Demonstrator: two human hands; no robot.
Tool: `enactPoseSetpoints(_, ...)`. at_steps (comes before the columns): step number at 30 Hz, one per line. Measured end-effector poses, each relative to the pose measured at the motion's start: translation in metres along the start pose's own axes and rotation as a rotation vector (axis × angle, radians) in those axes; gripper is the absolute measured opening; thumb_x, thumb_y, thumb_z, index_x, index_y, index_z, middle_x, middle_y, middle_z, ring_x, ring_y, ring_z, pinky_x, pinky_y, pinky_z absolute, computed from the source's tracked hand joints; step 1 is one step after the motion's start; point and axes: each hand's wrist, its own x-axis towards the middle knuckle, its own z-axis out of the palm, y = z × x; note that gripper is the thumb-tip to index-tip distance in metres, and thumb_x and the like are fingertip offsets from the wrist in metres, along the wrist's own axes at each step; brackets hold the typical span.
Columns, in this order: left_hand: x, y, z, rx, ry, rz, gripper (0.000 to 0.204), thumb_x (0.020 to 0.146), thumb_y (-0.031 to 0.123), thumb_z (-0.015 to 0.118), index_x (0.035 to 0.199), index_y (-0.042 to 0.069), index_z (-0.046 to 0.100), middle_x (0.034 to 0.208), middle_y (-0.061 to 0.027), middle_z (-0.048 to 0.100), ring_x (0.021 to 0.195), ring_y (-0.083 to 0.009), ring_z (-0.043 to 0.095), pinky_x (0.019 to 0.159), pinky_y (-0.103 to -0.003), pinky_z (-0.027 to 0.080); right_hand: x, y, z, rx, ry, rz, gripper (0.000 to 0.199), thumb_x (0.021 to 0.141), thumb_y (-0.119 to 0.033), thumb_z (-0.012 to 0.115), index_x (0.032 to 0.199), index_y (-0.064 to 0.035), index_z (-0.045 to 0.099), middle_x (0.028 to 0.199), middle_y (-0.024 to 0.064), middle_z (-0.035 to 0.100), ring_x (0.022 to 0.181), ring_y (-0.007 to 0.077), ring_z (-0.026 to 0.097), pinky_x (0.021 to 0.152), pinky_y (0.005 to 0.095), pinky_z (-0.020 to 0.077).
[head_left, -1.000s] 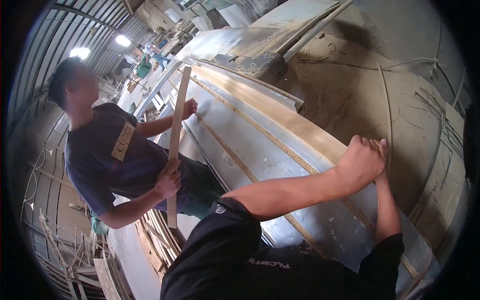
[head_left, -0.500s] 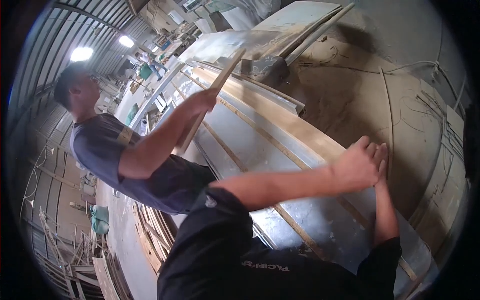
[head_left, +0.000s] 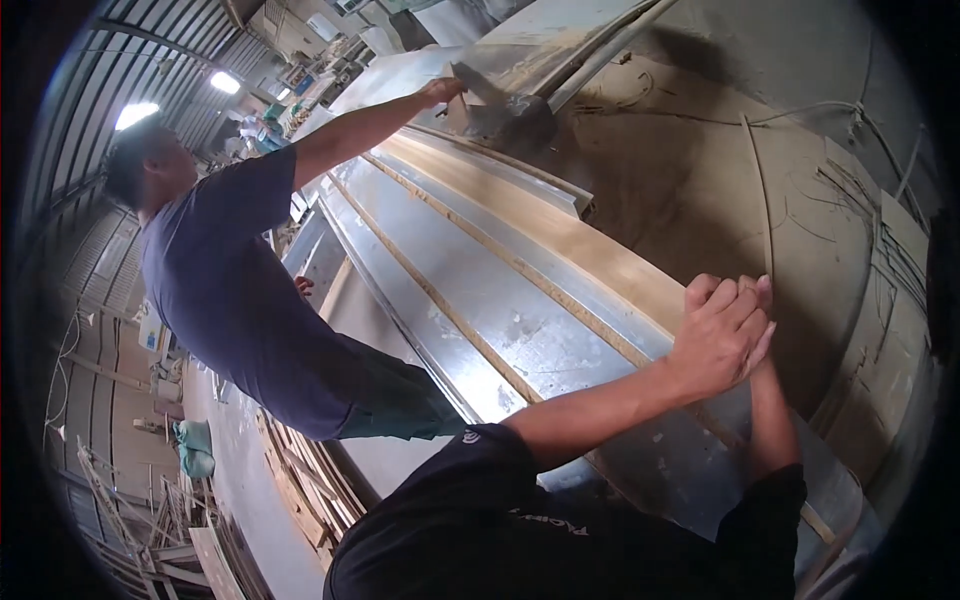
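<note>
Clasped together over the right side of the metal table (head_left: 500, 325): left hand (head_left: 713, 325) clenched over the right hand (head_left: 762, 345), apparently just for rest, with no tool or wood visible in between. Cannot tell the right hand's grip, mostly hidden. Just beside the left hand, near end of a long pale board (head_left: 565, 235), laid lengthwise along the table, probably for support over most of its length. Alongside, a metal rail (head_left: 545, 185), roughly parallel, perhaps as a guide. In the way towards the far end: a co-worker's arm (head_left: 365, 130), stretched across the table to a dark housing (head_left: 515, 125). Lower left, stacked wooden strips (head_left: 300, 480); on the right, brown floor (head_left: 640, 190) and a cable (head_left: 800, 109).
</note>
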Motion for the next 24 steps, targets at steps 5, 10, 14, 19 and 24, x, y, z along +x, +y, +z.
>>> enactPoseSetpoints(5,0.002,-0.013,-0.003,-0.170,-0.106,0.076,0.012,0.073,0.018,0.068,0.076,0.007,0.063,0.082,-0.0063,0.054,0.077,-0.0226,0.048,0.077,-0.042,0.031,0.009,0.002,-0.004,-0.261,-0.004,-0.107,0.035,0.089,-0.043,0.044,0.071,-0.0127,0.041,0.068,0.0029,0.047,0.063,0.0230,0.045,0.066,0.0352,0.0395)
enactPoseSetpoints(10,0.007,-0.024,-0.002,-0.276,-0.135,0.154,0.012,0.071,0.018,0.068,0.072,0.007,0.063,0.082,-0.0063,0.055,0.083,-0.0234,0.050,0.077,-0.042,0.030,0.020,0.000,-0.012,-0.519,-0.009,-0.213,0.031,0.087,-0.039,0.048,0.073,-0.0121,0.044,0.070,0.0047,0.050,0.064,0.0260,0.048,0.064,0.0380,0.0400)
enactPoseSetpoints(14,0.005,-0.032,0.000,-0.334,-0.215,0.201,0.012,0.069,0.019,0.067,0.072,0.008,0.064,0.085,-0.0062,0.058,0.094,-0.0247,0.054,0.079,-0.043,0.030,0.011,-0.002,-0.013,-0.706,-0.034,-0.303,0.027,0.086,-0.037,0.051,0.076,-0.0117,0.046,0.071,0.0061,0.052,0.065,0.0285,0.050,0.063,0.0402,0.0404)
enactPoseSetpoints(19,0.008,-0.038,0.003,-0.406,-0.226,0.219,0.012,0.068,0.020,0.066,0.069,0.008,0.063,0.082,-0.0050,0.057,0.091,-0.0244,0.053,0.078,-0.043,0.030,0.010,-0.004,-0.028,-0.949,-0.068,-0.422,0.024,0.084,-0.034,0.055,0.078,-0.0111,0.049,0.073,0.0078,0.054,0.067,0.0315,0.053,0.061,0.0430,0.0409)
enactPoseSetpoints(24,0.011,-0.045,0.008,-0.544,-0.249,0.276,0.016,0.069,0.021,0.064,0.059,0.010,0.058,0.070,-0.0036,0.051,0.076,-0.0233,0.047,0.077,-0.040,0.029,0.008,-0.008,-0.027,-1.142,-0.092,-0.515,0.021,0.082,-0.031,0.058,0.080,-0.0106,0.052,0.075,0.0092,0.056,0.068,0.0340,0.055,0.059,0.0452,0.0413)
